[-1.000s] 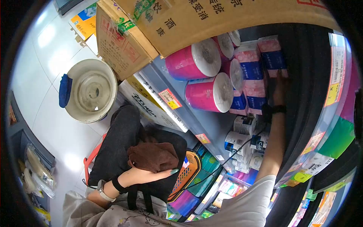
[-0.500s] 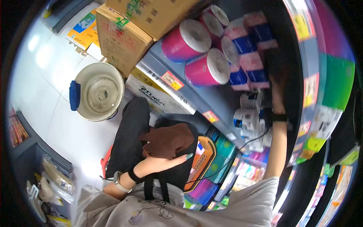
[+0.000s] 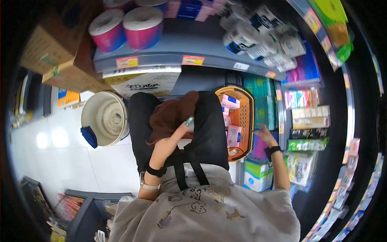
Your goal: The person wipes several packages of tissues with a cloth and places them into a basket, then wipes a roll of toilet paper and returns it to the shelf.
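Observation:
A brown cloth [image 3: 171, 115] lies over my lap, and my left hand [image 3: 168, 144] holds it, thumb extended along its right side. To the right, my right hand [image 3: 266, 135] is apart from the shelf goods with its fingers spread and nothing in them. Between my right knee and that hand stands an orange basket [image 3: 246, 107] with several pink boxes [image 3: 233, 136] inside. Teal packs [image 3: 264, 109] are just beyond my right hand.
A white bucket [image 3: 86, 117] with a blue cloth [image 3: 89, 136] over its rim stands at my left. Ahead, a grey shelf [image 3: 161, 56] holds pink rolls [image 3: 143, 27] and white rolls [image 3: 242, 37]. Cardboard boxes [image 3: 64, 74] are at the left.
My right hand has come back from deep in the shelf to beside the basket. The view has turned toward the right, and my left hand stays on the brown cloth.

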`<action>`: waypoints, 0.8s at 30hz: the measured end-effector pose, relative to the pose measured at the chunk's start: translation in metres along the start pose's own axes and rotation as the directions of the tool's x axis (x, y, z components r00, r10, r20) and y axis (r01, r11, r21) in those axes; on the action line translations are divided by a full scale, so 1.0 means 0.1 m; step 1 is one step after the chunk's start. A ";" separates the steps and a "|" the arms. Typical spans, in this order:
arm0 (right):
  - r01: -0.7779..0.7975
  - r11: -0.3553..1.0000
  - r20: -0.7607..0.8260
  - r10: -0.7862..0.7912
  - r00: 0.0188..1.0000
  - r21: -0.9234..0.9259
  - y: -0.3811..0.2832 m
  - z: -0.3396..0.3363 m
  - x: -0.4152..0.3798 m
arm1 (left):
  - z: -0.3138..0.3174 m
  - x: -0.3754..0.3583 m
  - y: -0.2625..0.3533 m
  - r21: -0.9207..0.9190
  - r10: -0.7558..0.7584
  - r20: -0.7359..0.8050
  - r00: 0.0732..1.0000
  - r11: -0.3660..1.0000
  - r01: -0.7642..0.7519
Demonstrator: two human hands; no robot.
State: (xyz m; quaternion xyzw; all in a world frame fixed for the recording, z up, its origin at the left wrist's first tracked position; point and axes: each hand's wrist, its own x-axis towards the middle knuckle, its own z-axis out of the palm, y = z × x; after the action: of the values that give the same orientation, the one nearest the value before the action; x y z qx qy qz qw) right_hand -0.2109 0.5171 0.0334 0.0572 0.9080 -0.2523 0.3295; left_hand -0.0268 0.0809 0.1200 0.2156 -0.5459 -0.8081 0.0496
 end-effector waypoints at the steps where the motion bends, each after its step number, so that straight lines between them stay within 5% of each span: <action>1: 0.040 0.999 -0.042 -0.040 0.998 0.011 0.48 0.18 0.24 | 0.03 0.00 -0.01 0.004 -0.027 -0.033 0.999 1.000 0.027; 2: 0.078 0.997 -0.082 -0.077 0.994 0.018 0.83 0.34 0.39 | 0.07 0.01 -0.03 0.029 -0.033 -0.017 0.999 0.999 0.033; 4: -0.086 0.982 0.011 0.085 0.996 0.168 0.99 0.57 0.46 | 0.13 0.02 -0.05 0.091 0.040 -0.083 0.996 0.995 -0.033; 6: -0.146 0.971 -0.116 0.170 0.979 0.188 1.66 0.99 0.95 | 0.23 0.04 -0.01 0.195 0.103 -0.063 0.993 0.977 -0.089; 9: -0.017 0.998 -0.139 0.025 0.990 0.054 2.09 1.45 1.31 | 0.38 0.05 -0.01 0.145 0.055 -0.164 0.985 0.989 -0.031; 12: -0.245 0.968 -0.176 0.234 0.956 -0.048 1.39 1.44 0.90 | 0.39 0.08 -0.06 0.210 -0.020 -0.195 0.981 0.976 0.062; 16: -0.373 0.928 -0.298 0.347 0.889 -0.030 1.53 1.82 1.05 | 0.43 0.14 -0.01 0.215 -0.057 -0.262 0.963 0.970 0.116; 22: -0.548 0.822 -0.240 0.508 0.827 -0.151 1.61 1.84 1.09 | 0.42 0.23 -0.03 0.164 -0.019 -0.308 0.951 0.984 0.073; 24: -0.528 0.831 -0.162 0.505 0.848 -0.173 1.81 1.87 1.17 | 0.32 0.22 -0.12 0.387 0.102 -0.224 0.969 0.922 -0.008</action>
State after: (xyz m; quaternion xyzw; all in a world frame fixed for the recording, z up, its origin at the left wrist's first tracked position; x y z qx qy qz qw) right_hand -0.1459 0.5743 -0.2387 0.2789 0.8968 -0.0526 0.3395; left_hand -0.0576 0.1063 0.1124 0.3015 -0.6890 -0.6522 0.0947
